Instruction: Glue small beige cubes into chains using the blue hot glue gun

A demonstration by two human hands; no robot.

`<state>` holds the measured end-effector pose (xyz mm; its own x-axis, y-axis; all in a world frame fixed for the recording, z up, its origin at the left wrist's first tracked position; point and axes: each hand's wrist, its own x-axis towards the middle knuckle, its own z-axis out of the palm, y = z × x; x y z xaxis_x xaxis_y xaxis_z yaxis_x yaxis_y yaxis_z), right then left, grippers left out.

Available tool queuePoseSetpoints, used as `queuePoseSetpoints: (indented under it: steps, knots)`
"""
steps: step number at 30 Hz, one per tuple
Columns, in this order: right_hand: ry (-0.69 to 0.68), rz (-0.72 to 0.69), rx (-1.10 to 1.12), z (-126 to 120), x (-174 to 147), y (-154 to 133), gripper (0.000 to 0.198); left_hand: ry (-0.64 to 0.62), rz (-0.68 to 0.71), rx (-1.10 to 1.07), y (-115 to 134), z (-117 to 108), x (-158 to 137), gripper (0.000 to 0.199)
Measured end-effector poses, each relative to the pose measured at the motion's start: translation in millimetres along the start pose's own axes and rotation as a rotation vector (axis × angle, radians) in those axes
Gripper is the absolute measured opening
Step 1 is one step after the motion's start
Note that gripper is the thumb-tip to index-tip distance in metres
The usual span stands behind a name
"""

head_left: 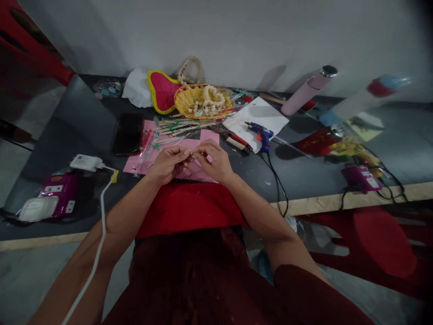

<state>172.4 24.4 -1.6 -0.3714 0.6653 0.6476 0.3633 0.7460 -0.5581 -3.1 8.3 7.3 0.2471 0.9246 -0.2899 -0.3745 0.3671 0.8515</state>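
Note:
Over a pink sheet (157, 158) at the table's near edge, my two hands meet fingertip to fingertip. My left hand (169, 163) pinches a tiny pale piece (191, 154), too small to make out. From the other side, the fingertips of my right hand (214, 161) close on the same spot. Just beyond lie several thin sticks with green ends (182, 123) and a clear plastic packet (146, 151). A yellow woven basket (181, 107) behind them bears a string of cream-coloured chips (214, 100). Below my hands hangs a red cloth (192, 205).
To the right are pliers (237, 139), a blue glue gun (265, 136) on white paper (259, 110), and a pink flask (306, 92). On the left are a black phone (128, 134), a white charger with a cable (86, 163) crossing my left forearm, and a purple socket block (61, 192).

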Motion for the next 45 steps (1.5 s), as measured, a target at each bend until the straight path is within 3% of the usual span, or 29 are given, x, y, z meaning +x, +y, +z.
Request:
queuePoseSetpoints:
  steps: [3,5,9,12,15,17,22,24,27,29,31,33,37,45]
  knots:
    - [0.031,0.065,-0.011,-13,4,8,0.012,-0.003,0.013,-0.002,-1,-3,2,0.032]
    - [0.065,0.159,-0.085,-36,6,22,0.019,-0.014,0.045,-0.020,-2,-5,3,0.029]
    - [0.118,0.424,-0.486,-103,1,66,0.016,-0.028,0.087,-0.013,-2,-4,4,0.027]
    - [0.111,0.735,-0.795,-145,-15,95,0.023,-0.039,0.081,0.013,-2,-2,3,0.028]
    - [0.015,1.012,-0.811,-161,-32,111,0.035,-0.037,0.085,0.008,-2,-2,3,0.030]
    - [-0.019,1.074,-0.788,-161,-39,117,0.036,-0.028,0.096,-0.001,-2,-4,3,0.030]
    - [0.150,1.081,-0.659,-159,-39,118,0.026,-0.015,0.104,-0.055,1,-5,5,0.026]
    - [0.305,1.083,-0.379,-159,-35,111,0.024,-0.022,0.105,-0.069,1,-5,6,0.026]
    - [0.443,1.009,0.261,-150,-28,93,0.023,-0.056,0.104,-0.061,2,-6,5,0.028]
    - [0.368,0.935,0.619,-137,-24,80,0.025,-0.085,0.091,-0.045,1,-6,4,0.030]
    - [0.234,0.898,0.796,-121,-21,68,0.023,-0.121,0.066,-0.023,1,-6,3,0.031]
    - [0.125,0.873,0.853,-105,-19,58,0.022,-0.152,0.038,0.003,1,-6,1,0.031]
    - [-0.013,0.765,0.969,-88,-19,43,0.041,-0.146,0.031,0.034,2,-6,1,0.033]
    - [-0.360,0.632,1.022,-88,-27,39,0.034,-0.126,0.013,0.042,3,-4,0,0.035]
